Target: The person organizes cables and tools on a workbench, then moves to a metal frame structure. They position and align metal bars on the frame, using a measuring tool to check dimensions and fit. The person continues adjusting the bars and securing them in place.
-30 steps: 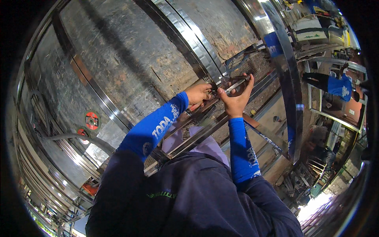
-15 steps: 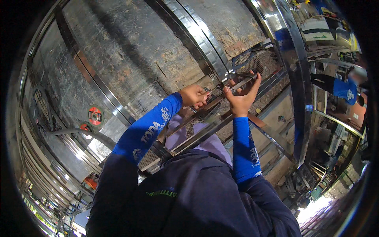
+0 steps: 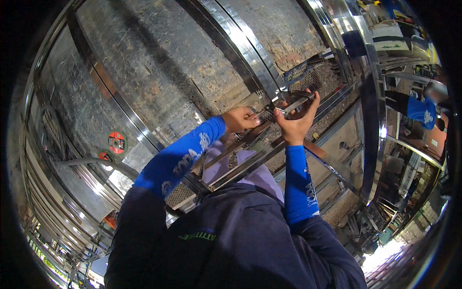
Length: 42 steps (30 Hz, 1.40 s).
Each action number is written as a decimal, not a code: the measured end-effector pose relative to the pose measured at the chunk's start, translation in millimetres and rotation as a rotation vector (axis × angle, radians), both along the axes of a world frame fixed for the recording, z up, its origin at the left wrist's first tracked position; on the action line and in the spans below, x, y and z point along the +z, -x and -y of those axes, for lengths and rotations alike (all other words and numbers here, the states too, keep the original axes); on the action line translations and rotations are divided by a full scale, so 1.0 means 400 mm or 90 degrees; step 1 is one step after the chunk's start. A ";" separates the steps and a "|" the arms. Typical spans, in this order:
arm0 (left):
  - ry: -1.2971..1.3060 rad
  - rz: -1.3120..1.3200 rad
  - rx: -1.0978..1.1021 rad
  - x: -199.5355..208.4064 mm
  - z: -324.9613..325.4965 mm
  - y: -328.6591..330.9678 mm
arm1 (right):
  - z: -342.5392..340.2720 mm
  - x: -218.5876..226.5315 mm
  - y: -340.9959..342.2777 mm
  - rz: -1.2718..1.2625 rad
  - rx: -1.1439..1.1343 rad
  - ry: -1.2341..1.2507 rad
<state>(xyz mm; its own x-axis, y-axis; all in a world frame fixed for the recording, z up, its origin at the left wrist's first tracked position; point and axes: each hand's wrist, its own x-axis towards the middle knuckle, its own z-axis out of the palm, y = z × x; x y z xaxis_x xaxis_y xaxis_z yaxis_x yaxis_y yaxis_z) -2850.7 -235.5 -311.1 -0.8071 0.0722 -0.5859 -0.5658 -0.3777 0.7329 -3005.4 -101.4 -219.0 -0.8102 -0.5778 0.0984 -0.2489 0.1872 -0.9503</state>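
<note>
My right hand (image 3: 299, 126) is curled around a clamp-like metal tool (image 3: 298, 103) with a flat bar, its thumb on the near side and fingers behind. The tool sits at the near end of a shiny metal tube (image 3: 246, 45), close to where the tube meets the frame. Just left of it, my left hand (image 3: 240, 119) is closed with thumb and fingertips pinched together. What those fingertips hold, if anything, is too small to make out. Below both hands runs a dark metal bar (image 3: 248, 164) of the frame, across my lap.
A scratched grey work surface (image 3: 159, 62) spreads beneath the tubes. Red-and-black cutting discs (image 3: 116, 142) lie on it at left, beside a thick grey cable (image 3: 120, 166). A long polished tube (image 3: 374, 125) stands at right. Beyond it is another person (image 3: 421, 111) in blue.
My left hand has shifted slightly, and its fingers have curled in closer together. My right hand keeps its hold on the tool. The view has shifted slightly.
</note>
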 end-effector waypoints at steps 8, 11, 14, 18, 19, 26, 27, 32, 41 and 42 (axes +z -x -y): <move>-0.215 -0.275 0.088 -0.057 -0.013 0.037 | 0.003 0.004 -0.004 0.022 0.004 0.016; -0.201 -0.229 0.055 -0.059 0.006 0.062 | 0.001 0.006 -0.002 -0.001 0.006 -0.012; -0.236 -0.182 0.029 -0.053 0.015 0.066 | 0.000 0.008 0.000 -0.039 0.005 -0.048; -0.286 -0.156 0.090 -0.044 0.007 0.057 | 0.000 0.008 -0.002 -0.013 -0.006 -0.036; -0.288 -0.133 0.096 -0.043 0.005 0.057 | 0.000 0.008 -0.002 -0.004 -0.005 -0.030; -0.306 -0.109 0.081 -0.049 0.010 0.063 | 0.000 0.003 -0.001 -0.052 0.007 -0.043; -0.310 -0.111 0.082 -0.049 0.006 0.061 | -0.001 0.001 -0.001 -0.045 0.008 -0.038; -0.262 -0.134 0.087 -0.041 -0.013 0.060 | -0.012 -0.009 0.001 -0.043 0.012 -0.065; -0.187 -0.110 0.073 -0.065 -0.007 0.067 | -0.018 -0.012 0.008 -0.169 0.027 -0.155; -0.149 -0.115 0.082 -0.070 -0.014 0.066 | -0.018 -0.012 0.007 -0.186 0.033 -0.163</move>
<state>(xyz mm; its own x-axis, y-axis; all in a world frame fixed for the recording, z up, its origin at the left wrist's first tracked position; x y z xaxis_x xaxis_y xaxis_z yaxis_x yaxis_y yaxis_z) -2877.0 -229.9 -339.0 -0.9076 0.0788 -0.4123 -0.3716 -0.6079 0.7017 -3008.1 -94.1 -223.6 -0.7387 -0.6527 0.1683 -0.5174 0.3892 -0.7621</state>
